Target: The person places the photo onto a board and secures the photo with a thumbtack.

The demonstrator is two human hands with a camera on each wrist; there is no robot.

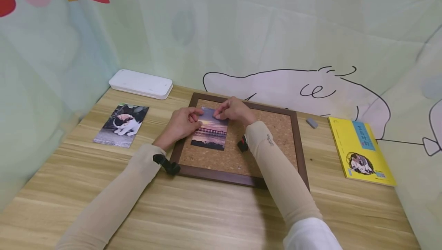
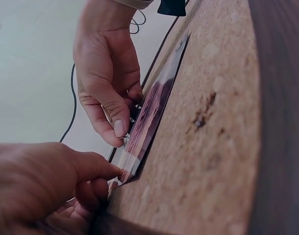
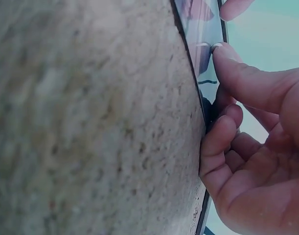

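Observation:
A sunset photo (image 1: 209, 131) with a pier lies on the left half of a cork board (image 1: 238, 158) in a dark frame. My left hand (image 1: 183, 124) holds the photo by its left edge, and the left wrist view shows the thumb (image 2: 103, 165) right at a corner of the print. Over the photo's upper right part, my right hand (image 1: 236, 111) pinches a small shiny pin (image 2: 125, 140) between thumb and index finger, mostly hidden by the fingertips. Its other fingers (image 3: 220, 142) curl beside the print, close to the cork.
A cat photo (image 1: 121, 126) lies left of the board on the wooden table (image 1: 165, 211). Behind it is a white case (image 1: 141, 84). To the right are a grey eraser-like block (image 1: 312, 123) and a yellow book (image 1: 360, 152). A printed curtain (image 1: 241, 31) hangs behind the table.

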